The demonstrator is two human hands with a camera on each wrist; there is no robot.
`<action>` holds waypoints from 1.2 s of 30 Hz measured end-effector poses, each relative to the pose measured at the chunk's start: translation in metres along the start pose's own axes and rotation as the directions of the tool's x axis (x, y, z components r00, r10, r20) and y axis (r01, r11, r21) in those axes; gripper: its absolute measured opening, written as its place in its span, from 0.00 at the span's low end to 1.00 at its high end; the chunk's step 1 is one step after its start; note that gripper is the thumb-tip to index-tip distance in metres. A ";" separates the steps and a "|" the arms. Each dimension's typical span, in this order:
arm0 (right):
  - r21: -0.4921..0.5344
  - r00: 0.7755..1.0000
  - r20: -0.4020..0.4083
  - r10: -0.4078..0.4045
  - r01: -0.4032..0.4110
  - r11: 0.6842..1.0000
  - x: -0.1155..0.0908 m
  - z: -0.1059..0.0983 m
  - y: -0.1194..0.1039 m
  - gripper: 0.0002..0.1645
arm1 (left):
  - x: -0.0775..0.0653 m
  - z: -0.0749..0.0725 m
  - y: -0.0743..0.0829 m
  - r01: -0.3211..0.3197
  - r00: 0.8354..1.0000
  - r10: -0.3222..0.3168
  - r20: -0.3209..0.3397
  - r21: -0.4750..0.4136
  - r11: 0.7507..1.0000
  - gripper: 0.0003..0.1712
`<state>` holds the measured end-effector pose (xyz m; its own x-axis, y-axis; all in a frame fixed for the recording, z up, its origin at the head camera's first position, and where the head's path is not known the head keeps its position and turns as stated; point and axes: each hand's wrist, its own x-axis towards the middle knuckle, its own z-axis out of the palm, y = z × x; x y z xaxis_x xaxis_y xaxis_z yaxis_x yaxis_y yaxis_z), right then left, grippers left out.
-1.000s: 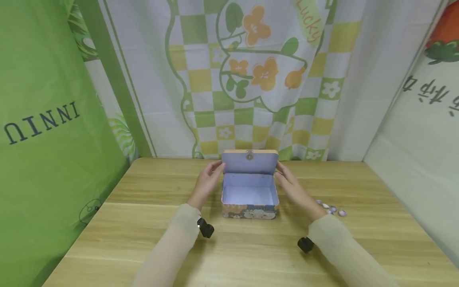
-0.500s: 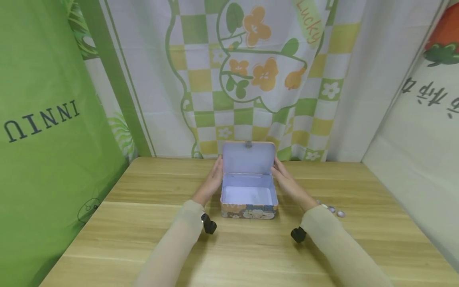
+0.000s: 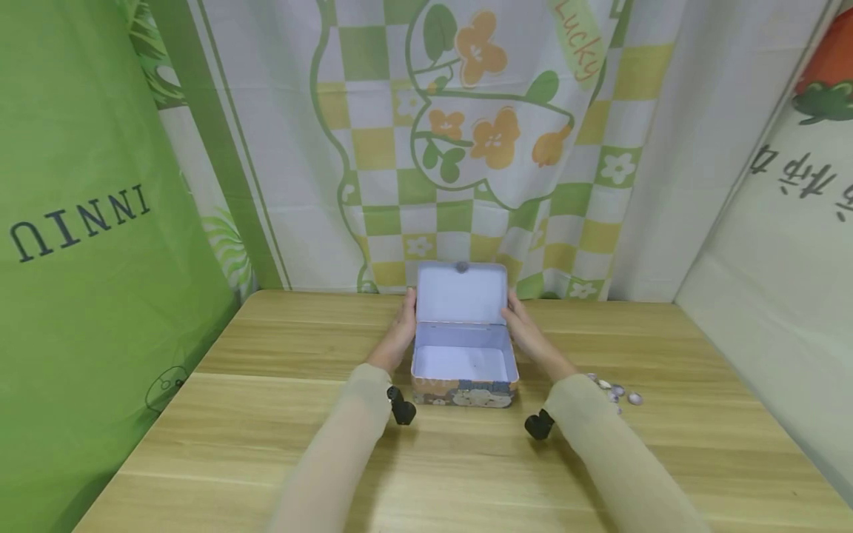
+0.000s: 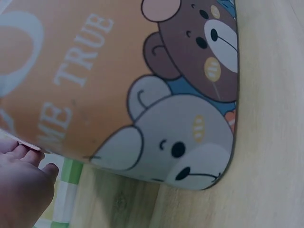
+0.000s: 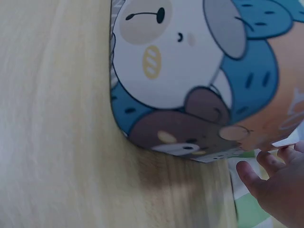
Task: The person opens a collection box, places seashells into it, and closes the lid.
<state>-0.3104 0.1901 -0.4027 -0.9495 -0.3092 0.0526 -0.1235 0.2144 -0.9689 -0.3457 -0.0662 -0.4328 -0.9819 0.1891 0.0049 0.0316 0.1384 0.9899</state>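
A small hinged tin box with printed cartoon bears stands on the wooden table, its lid raised past upright. Pale lilac covers the inside, and no contents show. My left hand touches the lid's left edge with extended fingers; in the left wrist view the left hand reaches that edge beyond the printed side. At the opposite edge, my right hand rests its fingers along the lid. The right wrist view has the right hand with its thumb apart from the fingertips at the lid. Fingers behind the lid are hidden.
Several small pale shells or stones lie right of the box, by the right sleeve. A patterned curtain hangs close behind the table. Green fabric borders the left, and white fabric the right.
The lid has swung farther back, so more of its inner face shows. Both hands have followed it, and the forearms have drawn inward. The box base has stayed in place.
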 end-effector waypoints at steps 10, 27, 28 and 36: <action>-0.074 0.991 -0.026 0.132 -0.133 0.988 -0.007 0.010 -0.007 0.38 | 0.001 0.000 -0.015 -0.007 0.996 0.010 0.084 -0.030 1.000 0.52; -0.123 0.997 -0.051 0.059 -0.065 0.990 0.017 0.008 0.039 0.37 | -0.004 0.000 -0.017 0.088 0.992 -0.082 0.096 -0.053 0.995 0.51; -0.130 0.997 -0.049 0.062 -0.068 0.989 0.016 0.008 0.038 0.37 | -0.005 -0.001 -0.016 0.097 0.991 -0.092 0.097 -0.048 0.994 0.51; -0.141 0.998 -0.024 0.054 -0.056 0.988 0.003 0.004 0.027 0.37 | -0.015 -0.007 -0.009 0.071 0.993 -0.074 0.096 0.034 0.997 0.56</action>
<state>-0.3158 0.1912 -0.4298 -0.9614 -0.2752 0.0063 -0.1090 0.3595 -0.9267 -0.3328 -0.0772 -0.4406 -0.9590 0.2711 -0.0824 -0.0322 0.1847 0.9823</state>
